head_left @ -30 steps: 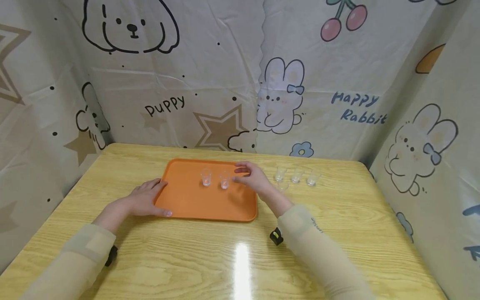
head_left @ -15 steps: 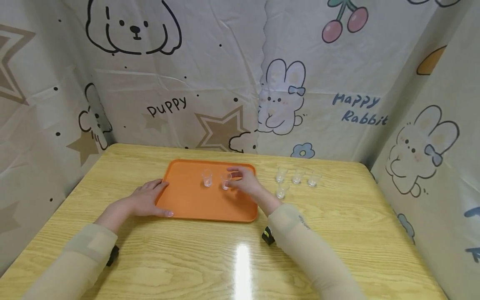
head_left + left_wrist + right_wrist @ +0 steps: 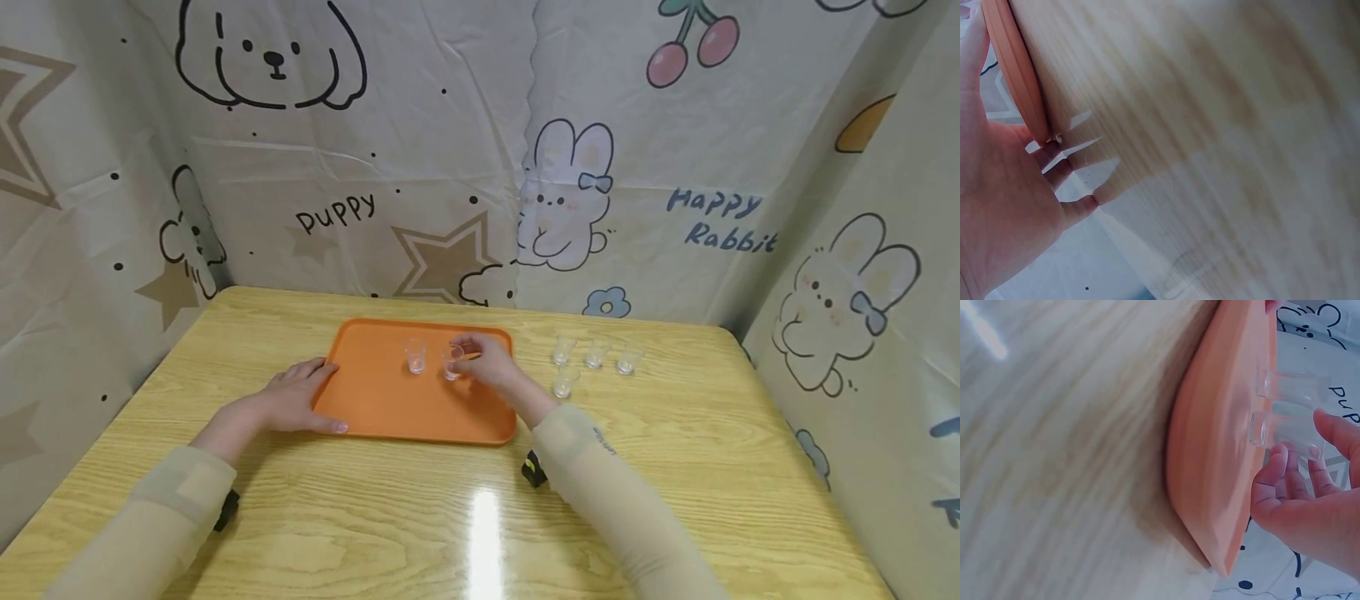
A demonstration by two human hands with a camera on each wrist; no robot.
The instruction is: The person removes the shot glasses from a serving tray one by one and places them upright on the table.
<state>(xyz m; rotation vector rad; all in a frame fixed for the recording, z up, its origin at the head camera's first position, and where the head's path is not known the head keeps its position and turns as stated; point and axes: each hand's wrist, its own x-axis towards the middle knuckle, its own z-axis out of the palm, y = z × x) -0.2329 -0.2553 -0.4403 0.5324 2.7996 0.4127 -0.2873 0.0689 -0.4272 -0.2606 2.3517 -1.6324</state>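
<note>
An orange tray (image 3: 401,417) lies on the wooden table with two clear shot glasses standing on it. My right hand (image 3: 487,364) holds the right-hand shot glass (image 3: 452,374) between thumb and curled fingers; in the right wrist view the thumb (image 3: 1335,430) is at its rim. Just left of it stands the other shot glass (image 3: 416,363), apart from the hand. At the tray's left side rests my left hand (image 3: 288,402), fingers spread along the left edge and thumb on the near edge. The left wrist view shows that palm (image 3: 1007,200) beside the tray's rim (image 3: 1016,69).
Right of the tray, more shot glasses stand on the table: a row at the back, including one (image 3: 595,356), and a nearer one (image 3: 565,384). Patterned cloth (image 3: 450,167) hangs behind the table (image 3: 390,517) and on both sides.
My right hand has moved left and slightly down to the right-hand glass on the tray and taken hold of it. The left hand has stayed at the tray's edge.
</note>
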